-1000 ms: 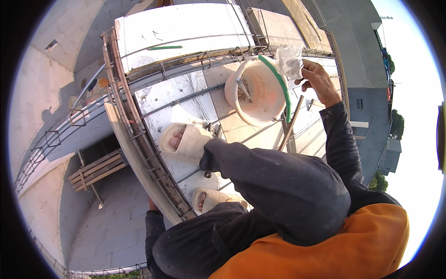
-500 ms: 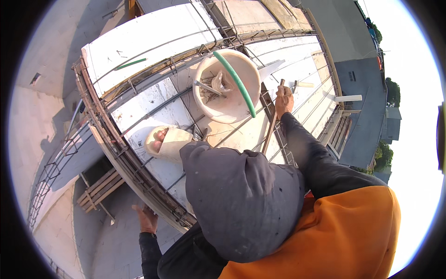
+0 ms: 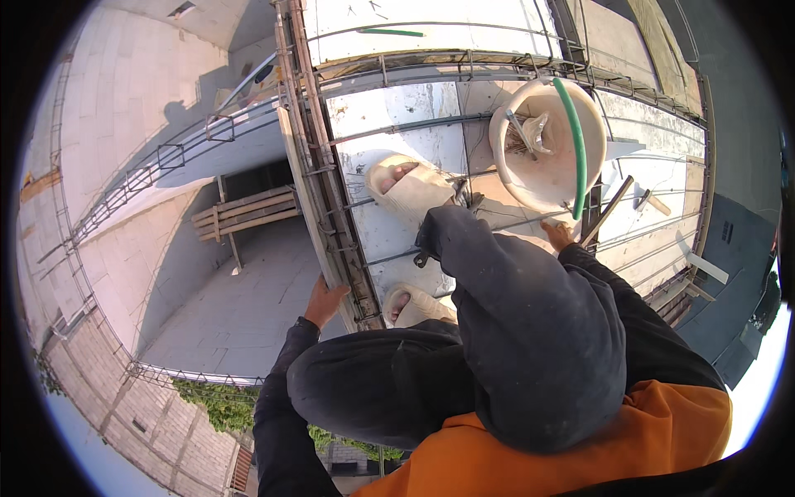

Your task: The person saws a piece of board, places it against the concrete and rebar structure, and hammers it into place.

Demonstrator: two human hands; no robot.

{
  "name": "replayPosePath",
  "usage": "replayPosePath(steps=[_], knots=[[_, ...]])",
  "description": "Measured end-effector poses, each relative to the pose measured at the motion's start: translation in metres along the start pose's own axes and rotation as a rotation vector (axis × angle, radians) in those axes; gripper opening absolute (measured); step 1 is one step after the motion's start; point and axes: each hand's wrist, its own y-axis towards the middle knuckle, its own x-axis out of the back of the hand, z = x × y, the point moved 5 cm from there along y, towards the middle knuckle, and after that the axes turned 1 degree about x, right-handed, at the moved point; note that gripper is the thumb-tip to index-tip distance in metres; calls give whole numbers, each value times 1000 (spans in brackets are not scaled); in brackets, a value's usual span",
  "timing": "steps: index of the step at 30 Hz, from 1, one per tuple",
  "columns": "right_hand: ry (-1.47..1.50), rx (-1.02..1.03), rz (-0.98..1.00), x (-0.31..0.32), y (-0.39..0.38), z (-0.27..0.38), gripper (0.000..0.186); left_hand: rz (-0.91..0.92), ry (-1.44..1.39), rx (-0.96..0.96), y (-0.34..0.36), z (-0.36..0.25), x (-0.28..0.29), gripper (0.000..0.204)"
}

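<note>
My left hand (image 3: 326, 303) is at the outer edge of the formwork, closed on the wooden edge board (image 3: 308, 222) beside the bundled steel bars. Lower right of the tub, my right hand (image 3: 560, 235) reaches down by a thin bar, partly hidden by my knee; its visible fingers are apart, and I see nothing in them. The round cream tub (image 3: 507, 176) contains tie wires, a metal hand tool (image 3: 520, 131) and crumpled clear plastic (image 3: 538, 134). Across its right side runs a green hose (image 3: 573, 137). A wooden stick (image 3: 609, 209) leans right of my right hand.
A hammer (image 3: 656, 203) lies on the panels at right. Rebar (image 3: 397, 128) crosses the white panels. My sandalled foot (image 3: 414, 190) stands left of the tub. Left of the edge board there is a drop to a lower floor (image 3: 240, 306), with stacked timbers (image 3: 248, 217).
My view has swung left, so the tub appears further right. My left hand has come onto the edge board. My right hand has left the wooden stick and moved down beside my knee.
</note>
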Motion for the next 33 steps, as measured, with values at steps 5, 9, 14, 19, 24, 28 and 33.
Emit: replayPosePath(steps=[5, 9, 14, 19, 24, 28, 33], knots=[[-817, 92, 47, 7, -24, 93, 60, -257, 44, -27, -5, 7, -2, 50], [-825, -94, -57, 21, -28, 39, 50, -281, 242, -37, -14, -35, -26, 51], [82, -202, -337, 12, -57, 44, 90, -339, 118, -43, -3, -10, -8, 51], [-390, 22, -189, 24, -77, 44, 58, -253, 73, -78, 24, 30, -3, 54], [747, -32, -369, 132, -92, -9, 38, -272, 50, 4, 1, 0, -16, 53], [715, -117, -747, 224, 33, -124, 50, -274, 21, 89, -31, -24, -1, 46], [85, -124, -920, 438, 119, -262, 60, -140, 204, 67, 28, 2, -13, 48]])
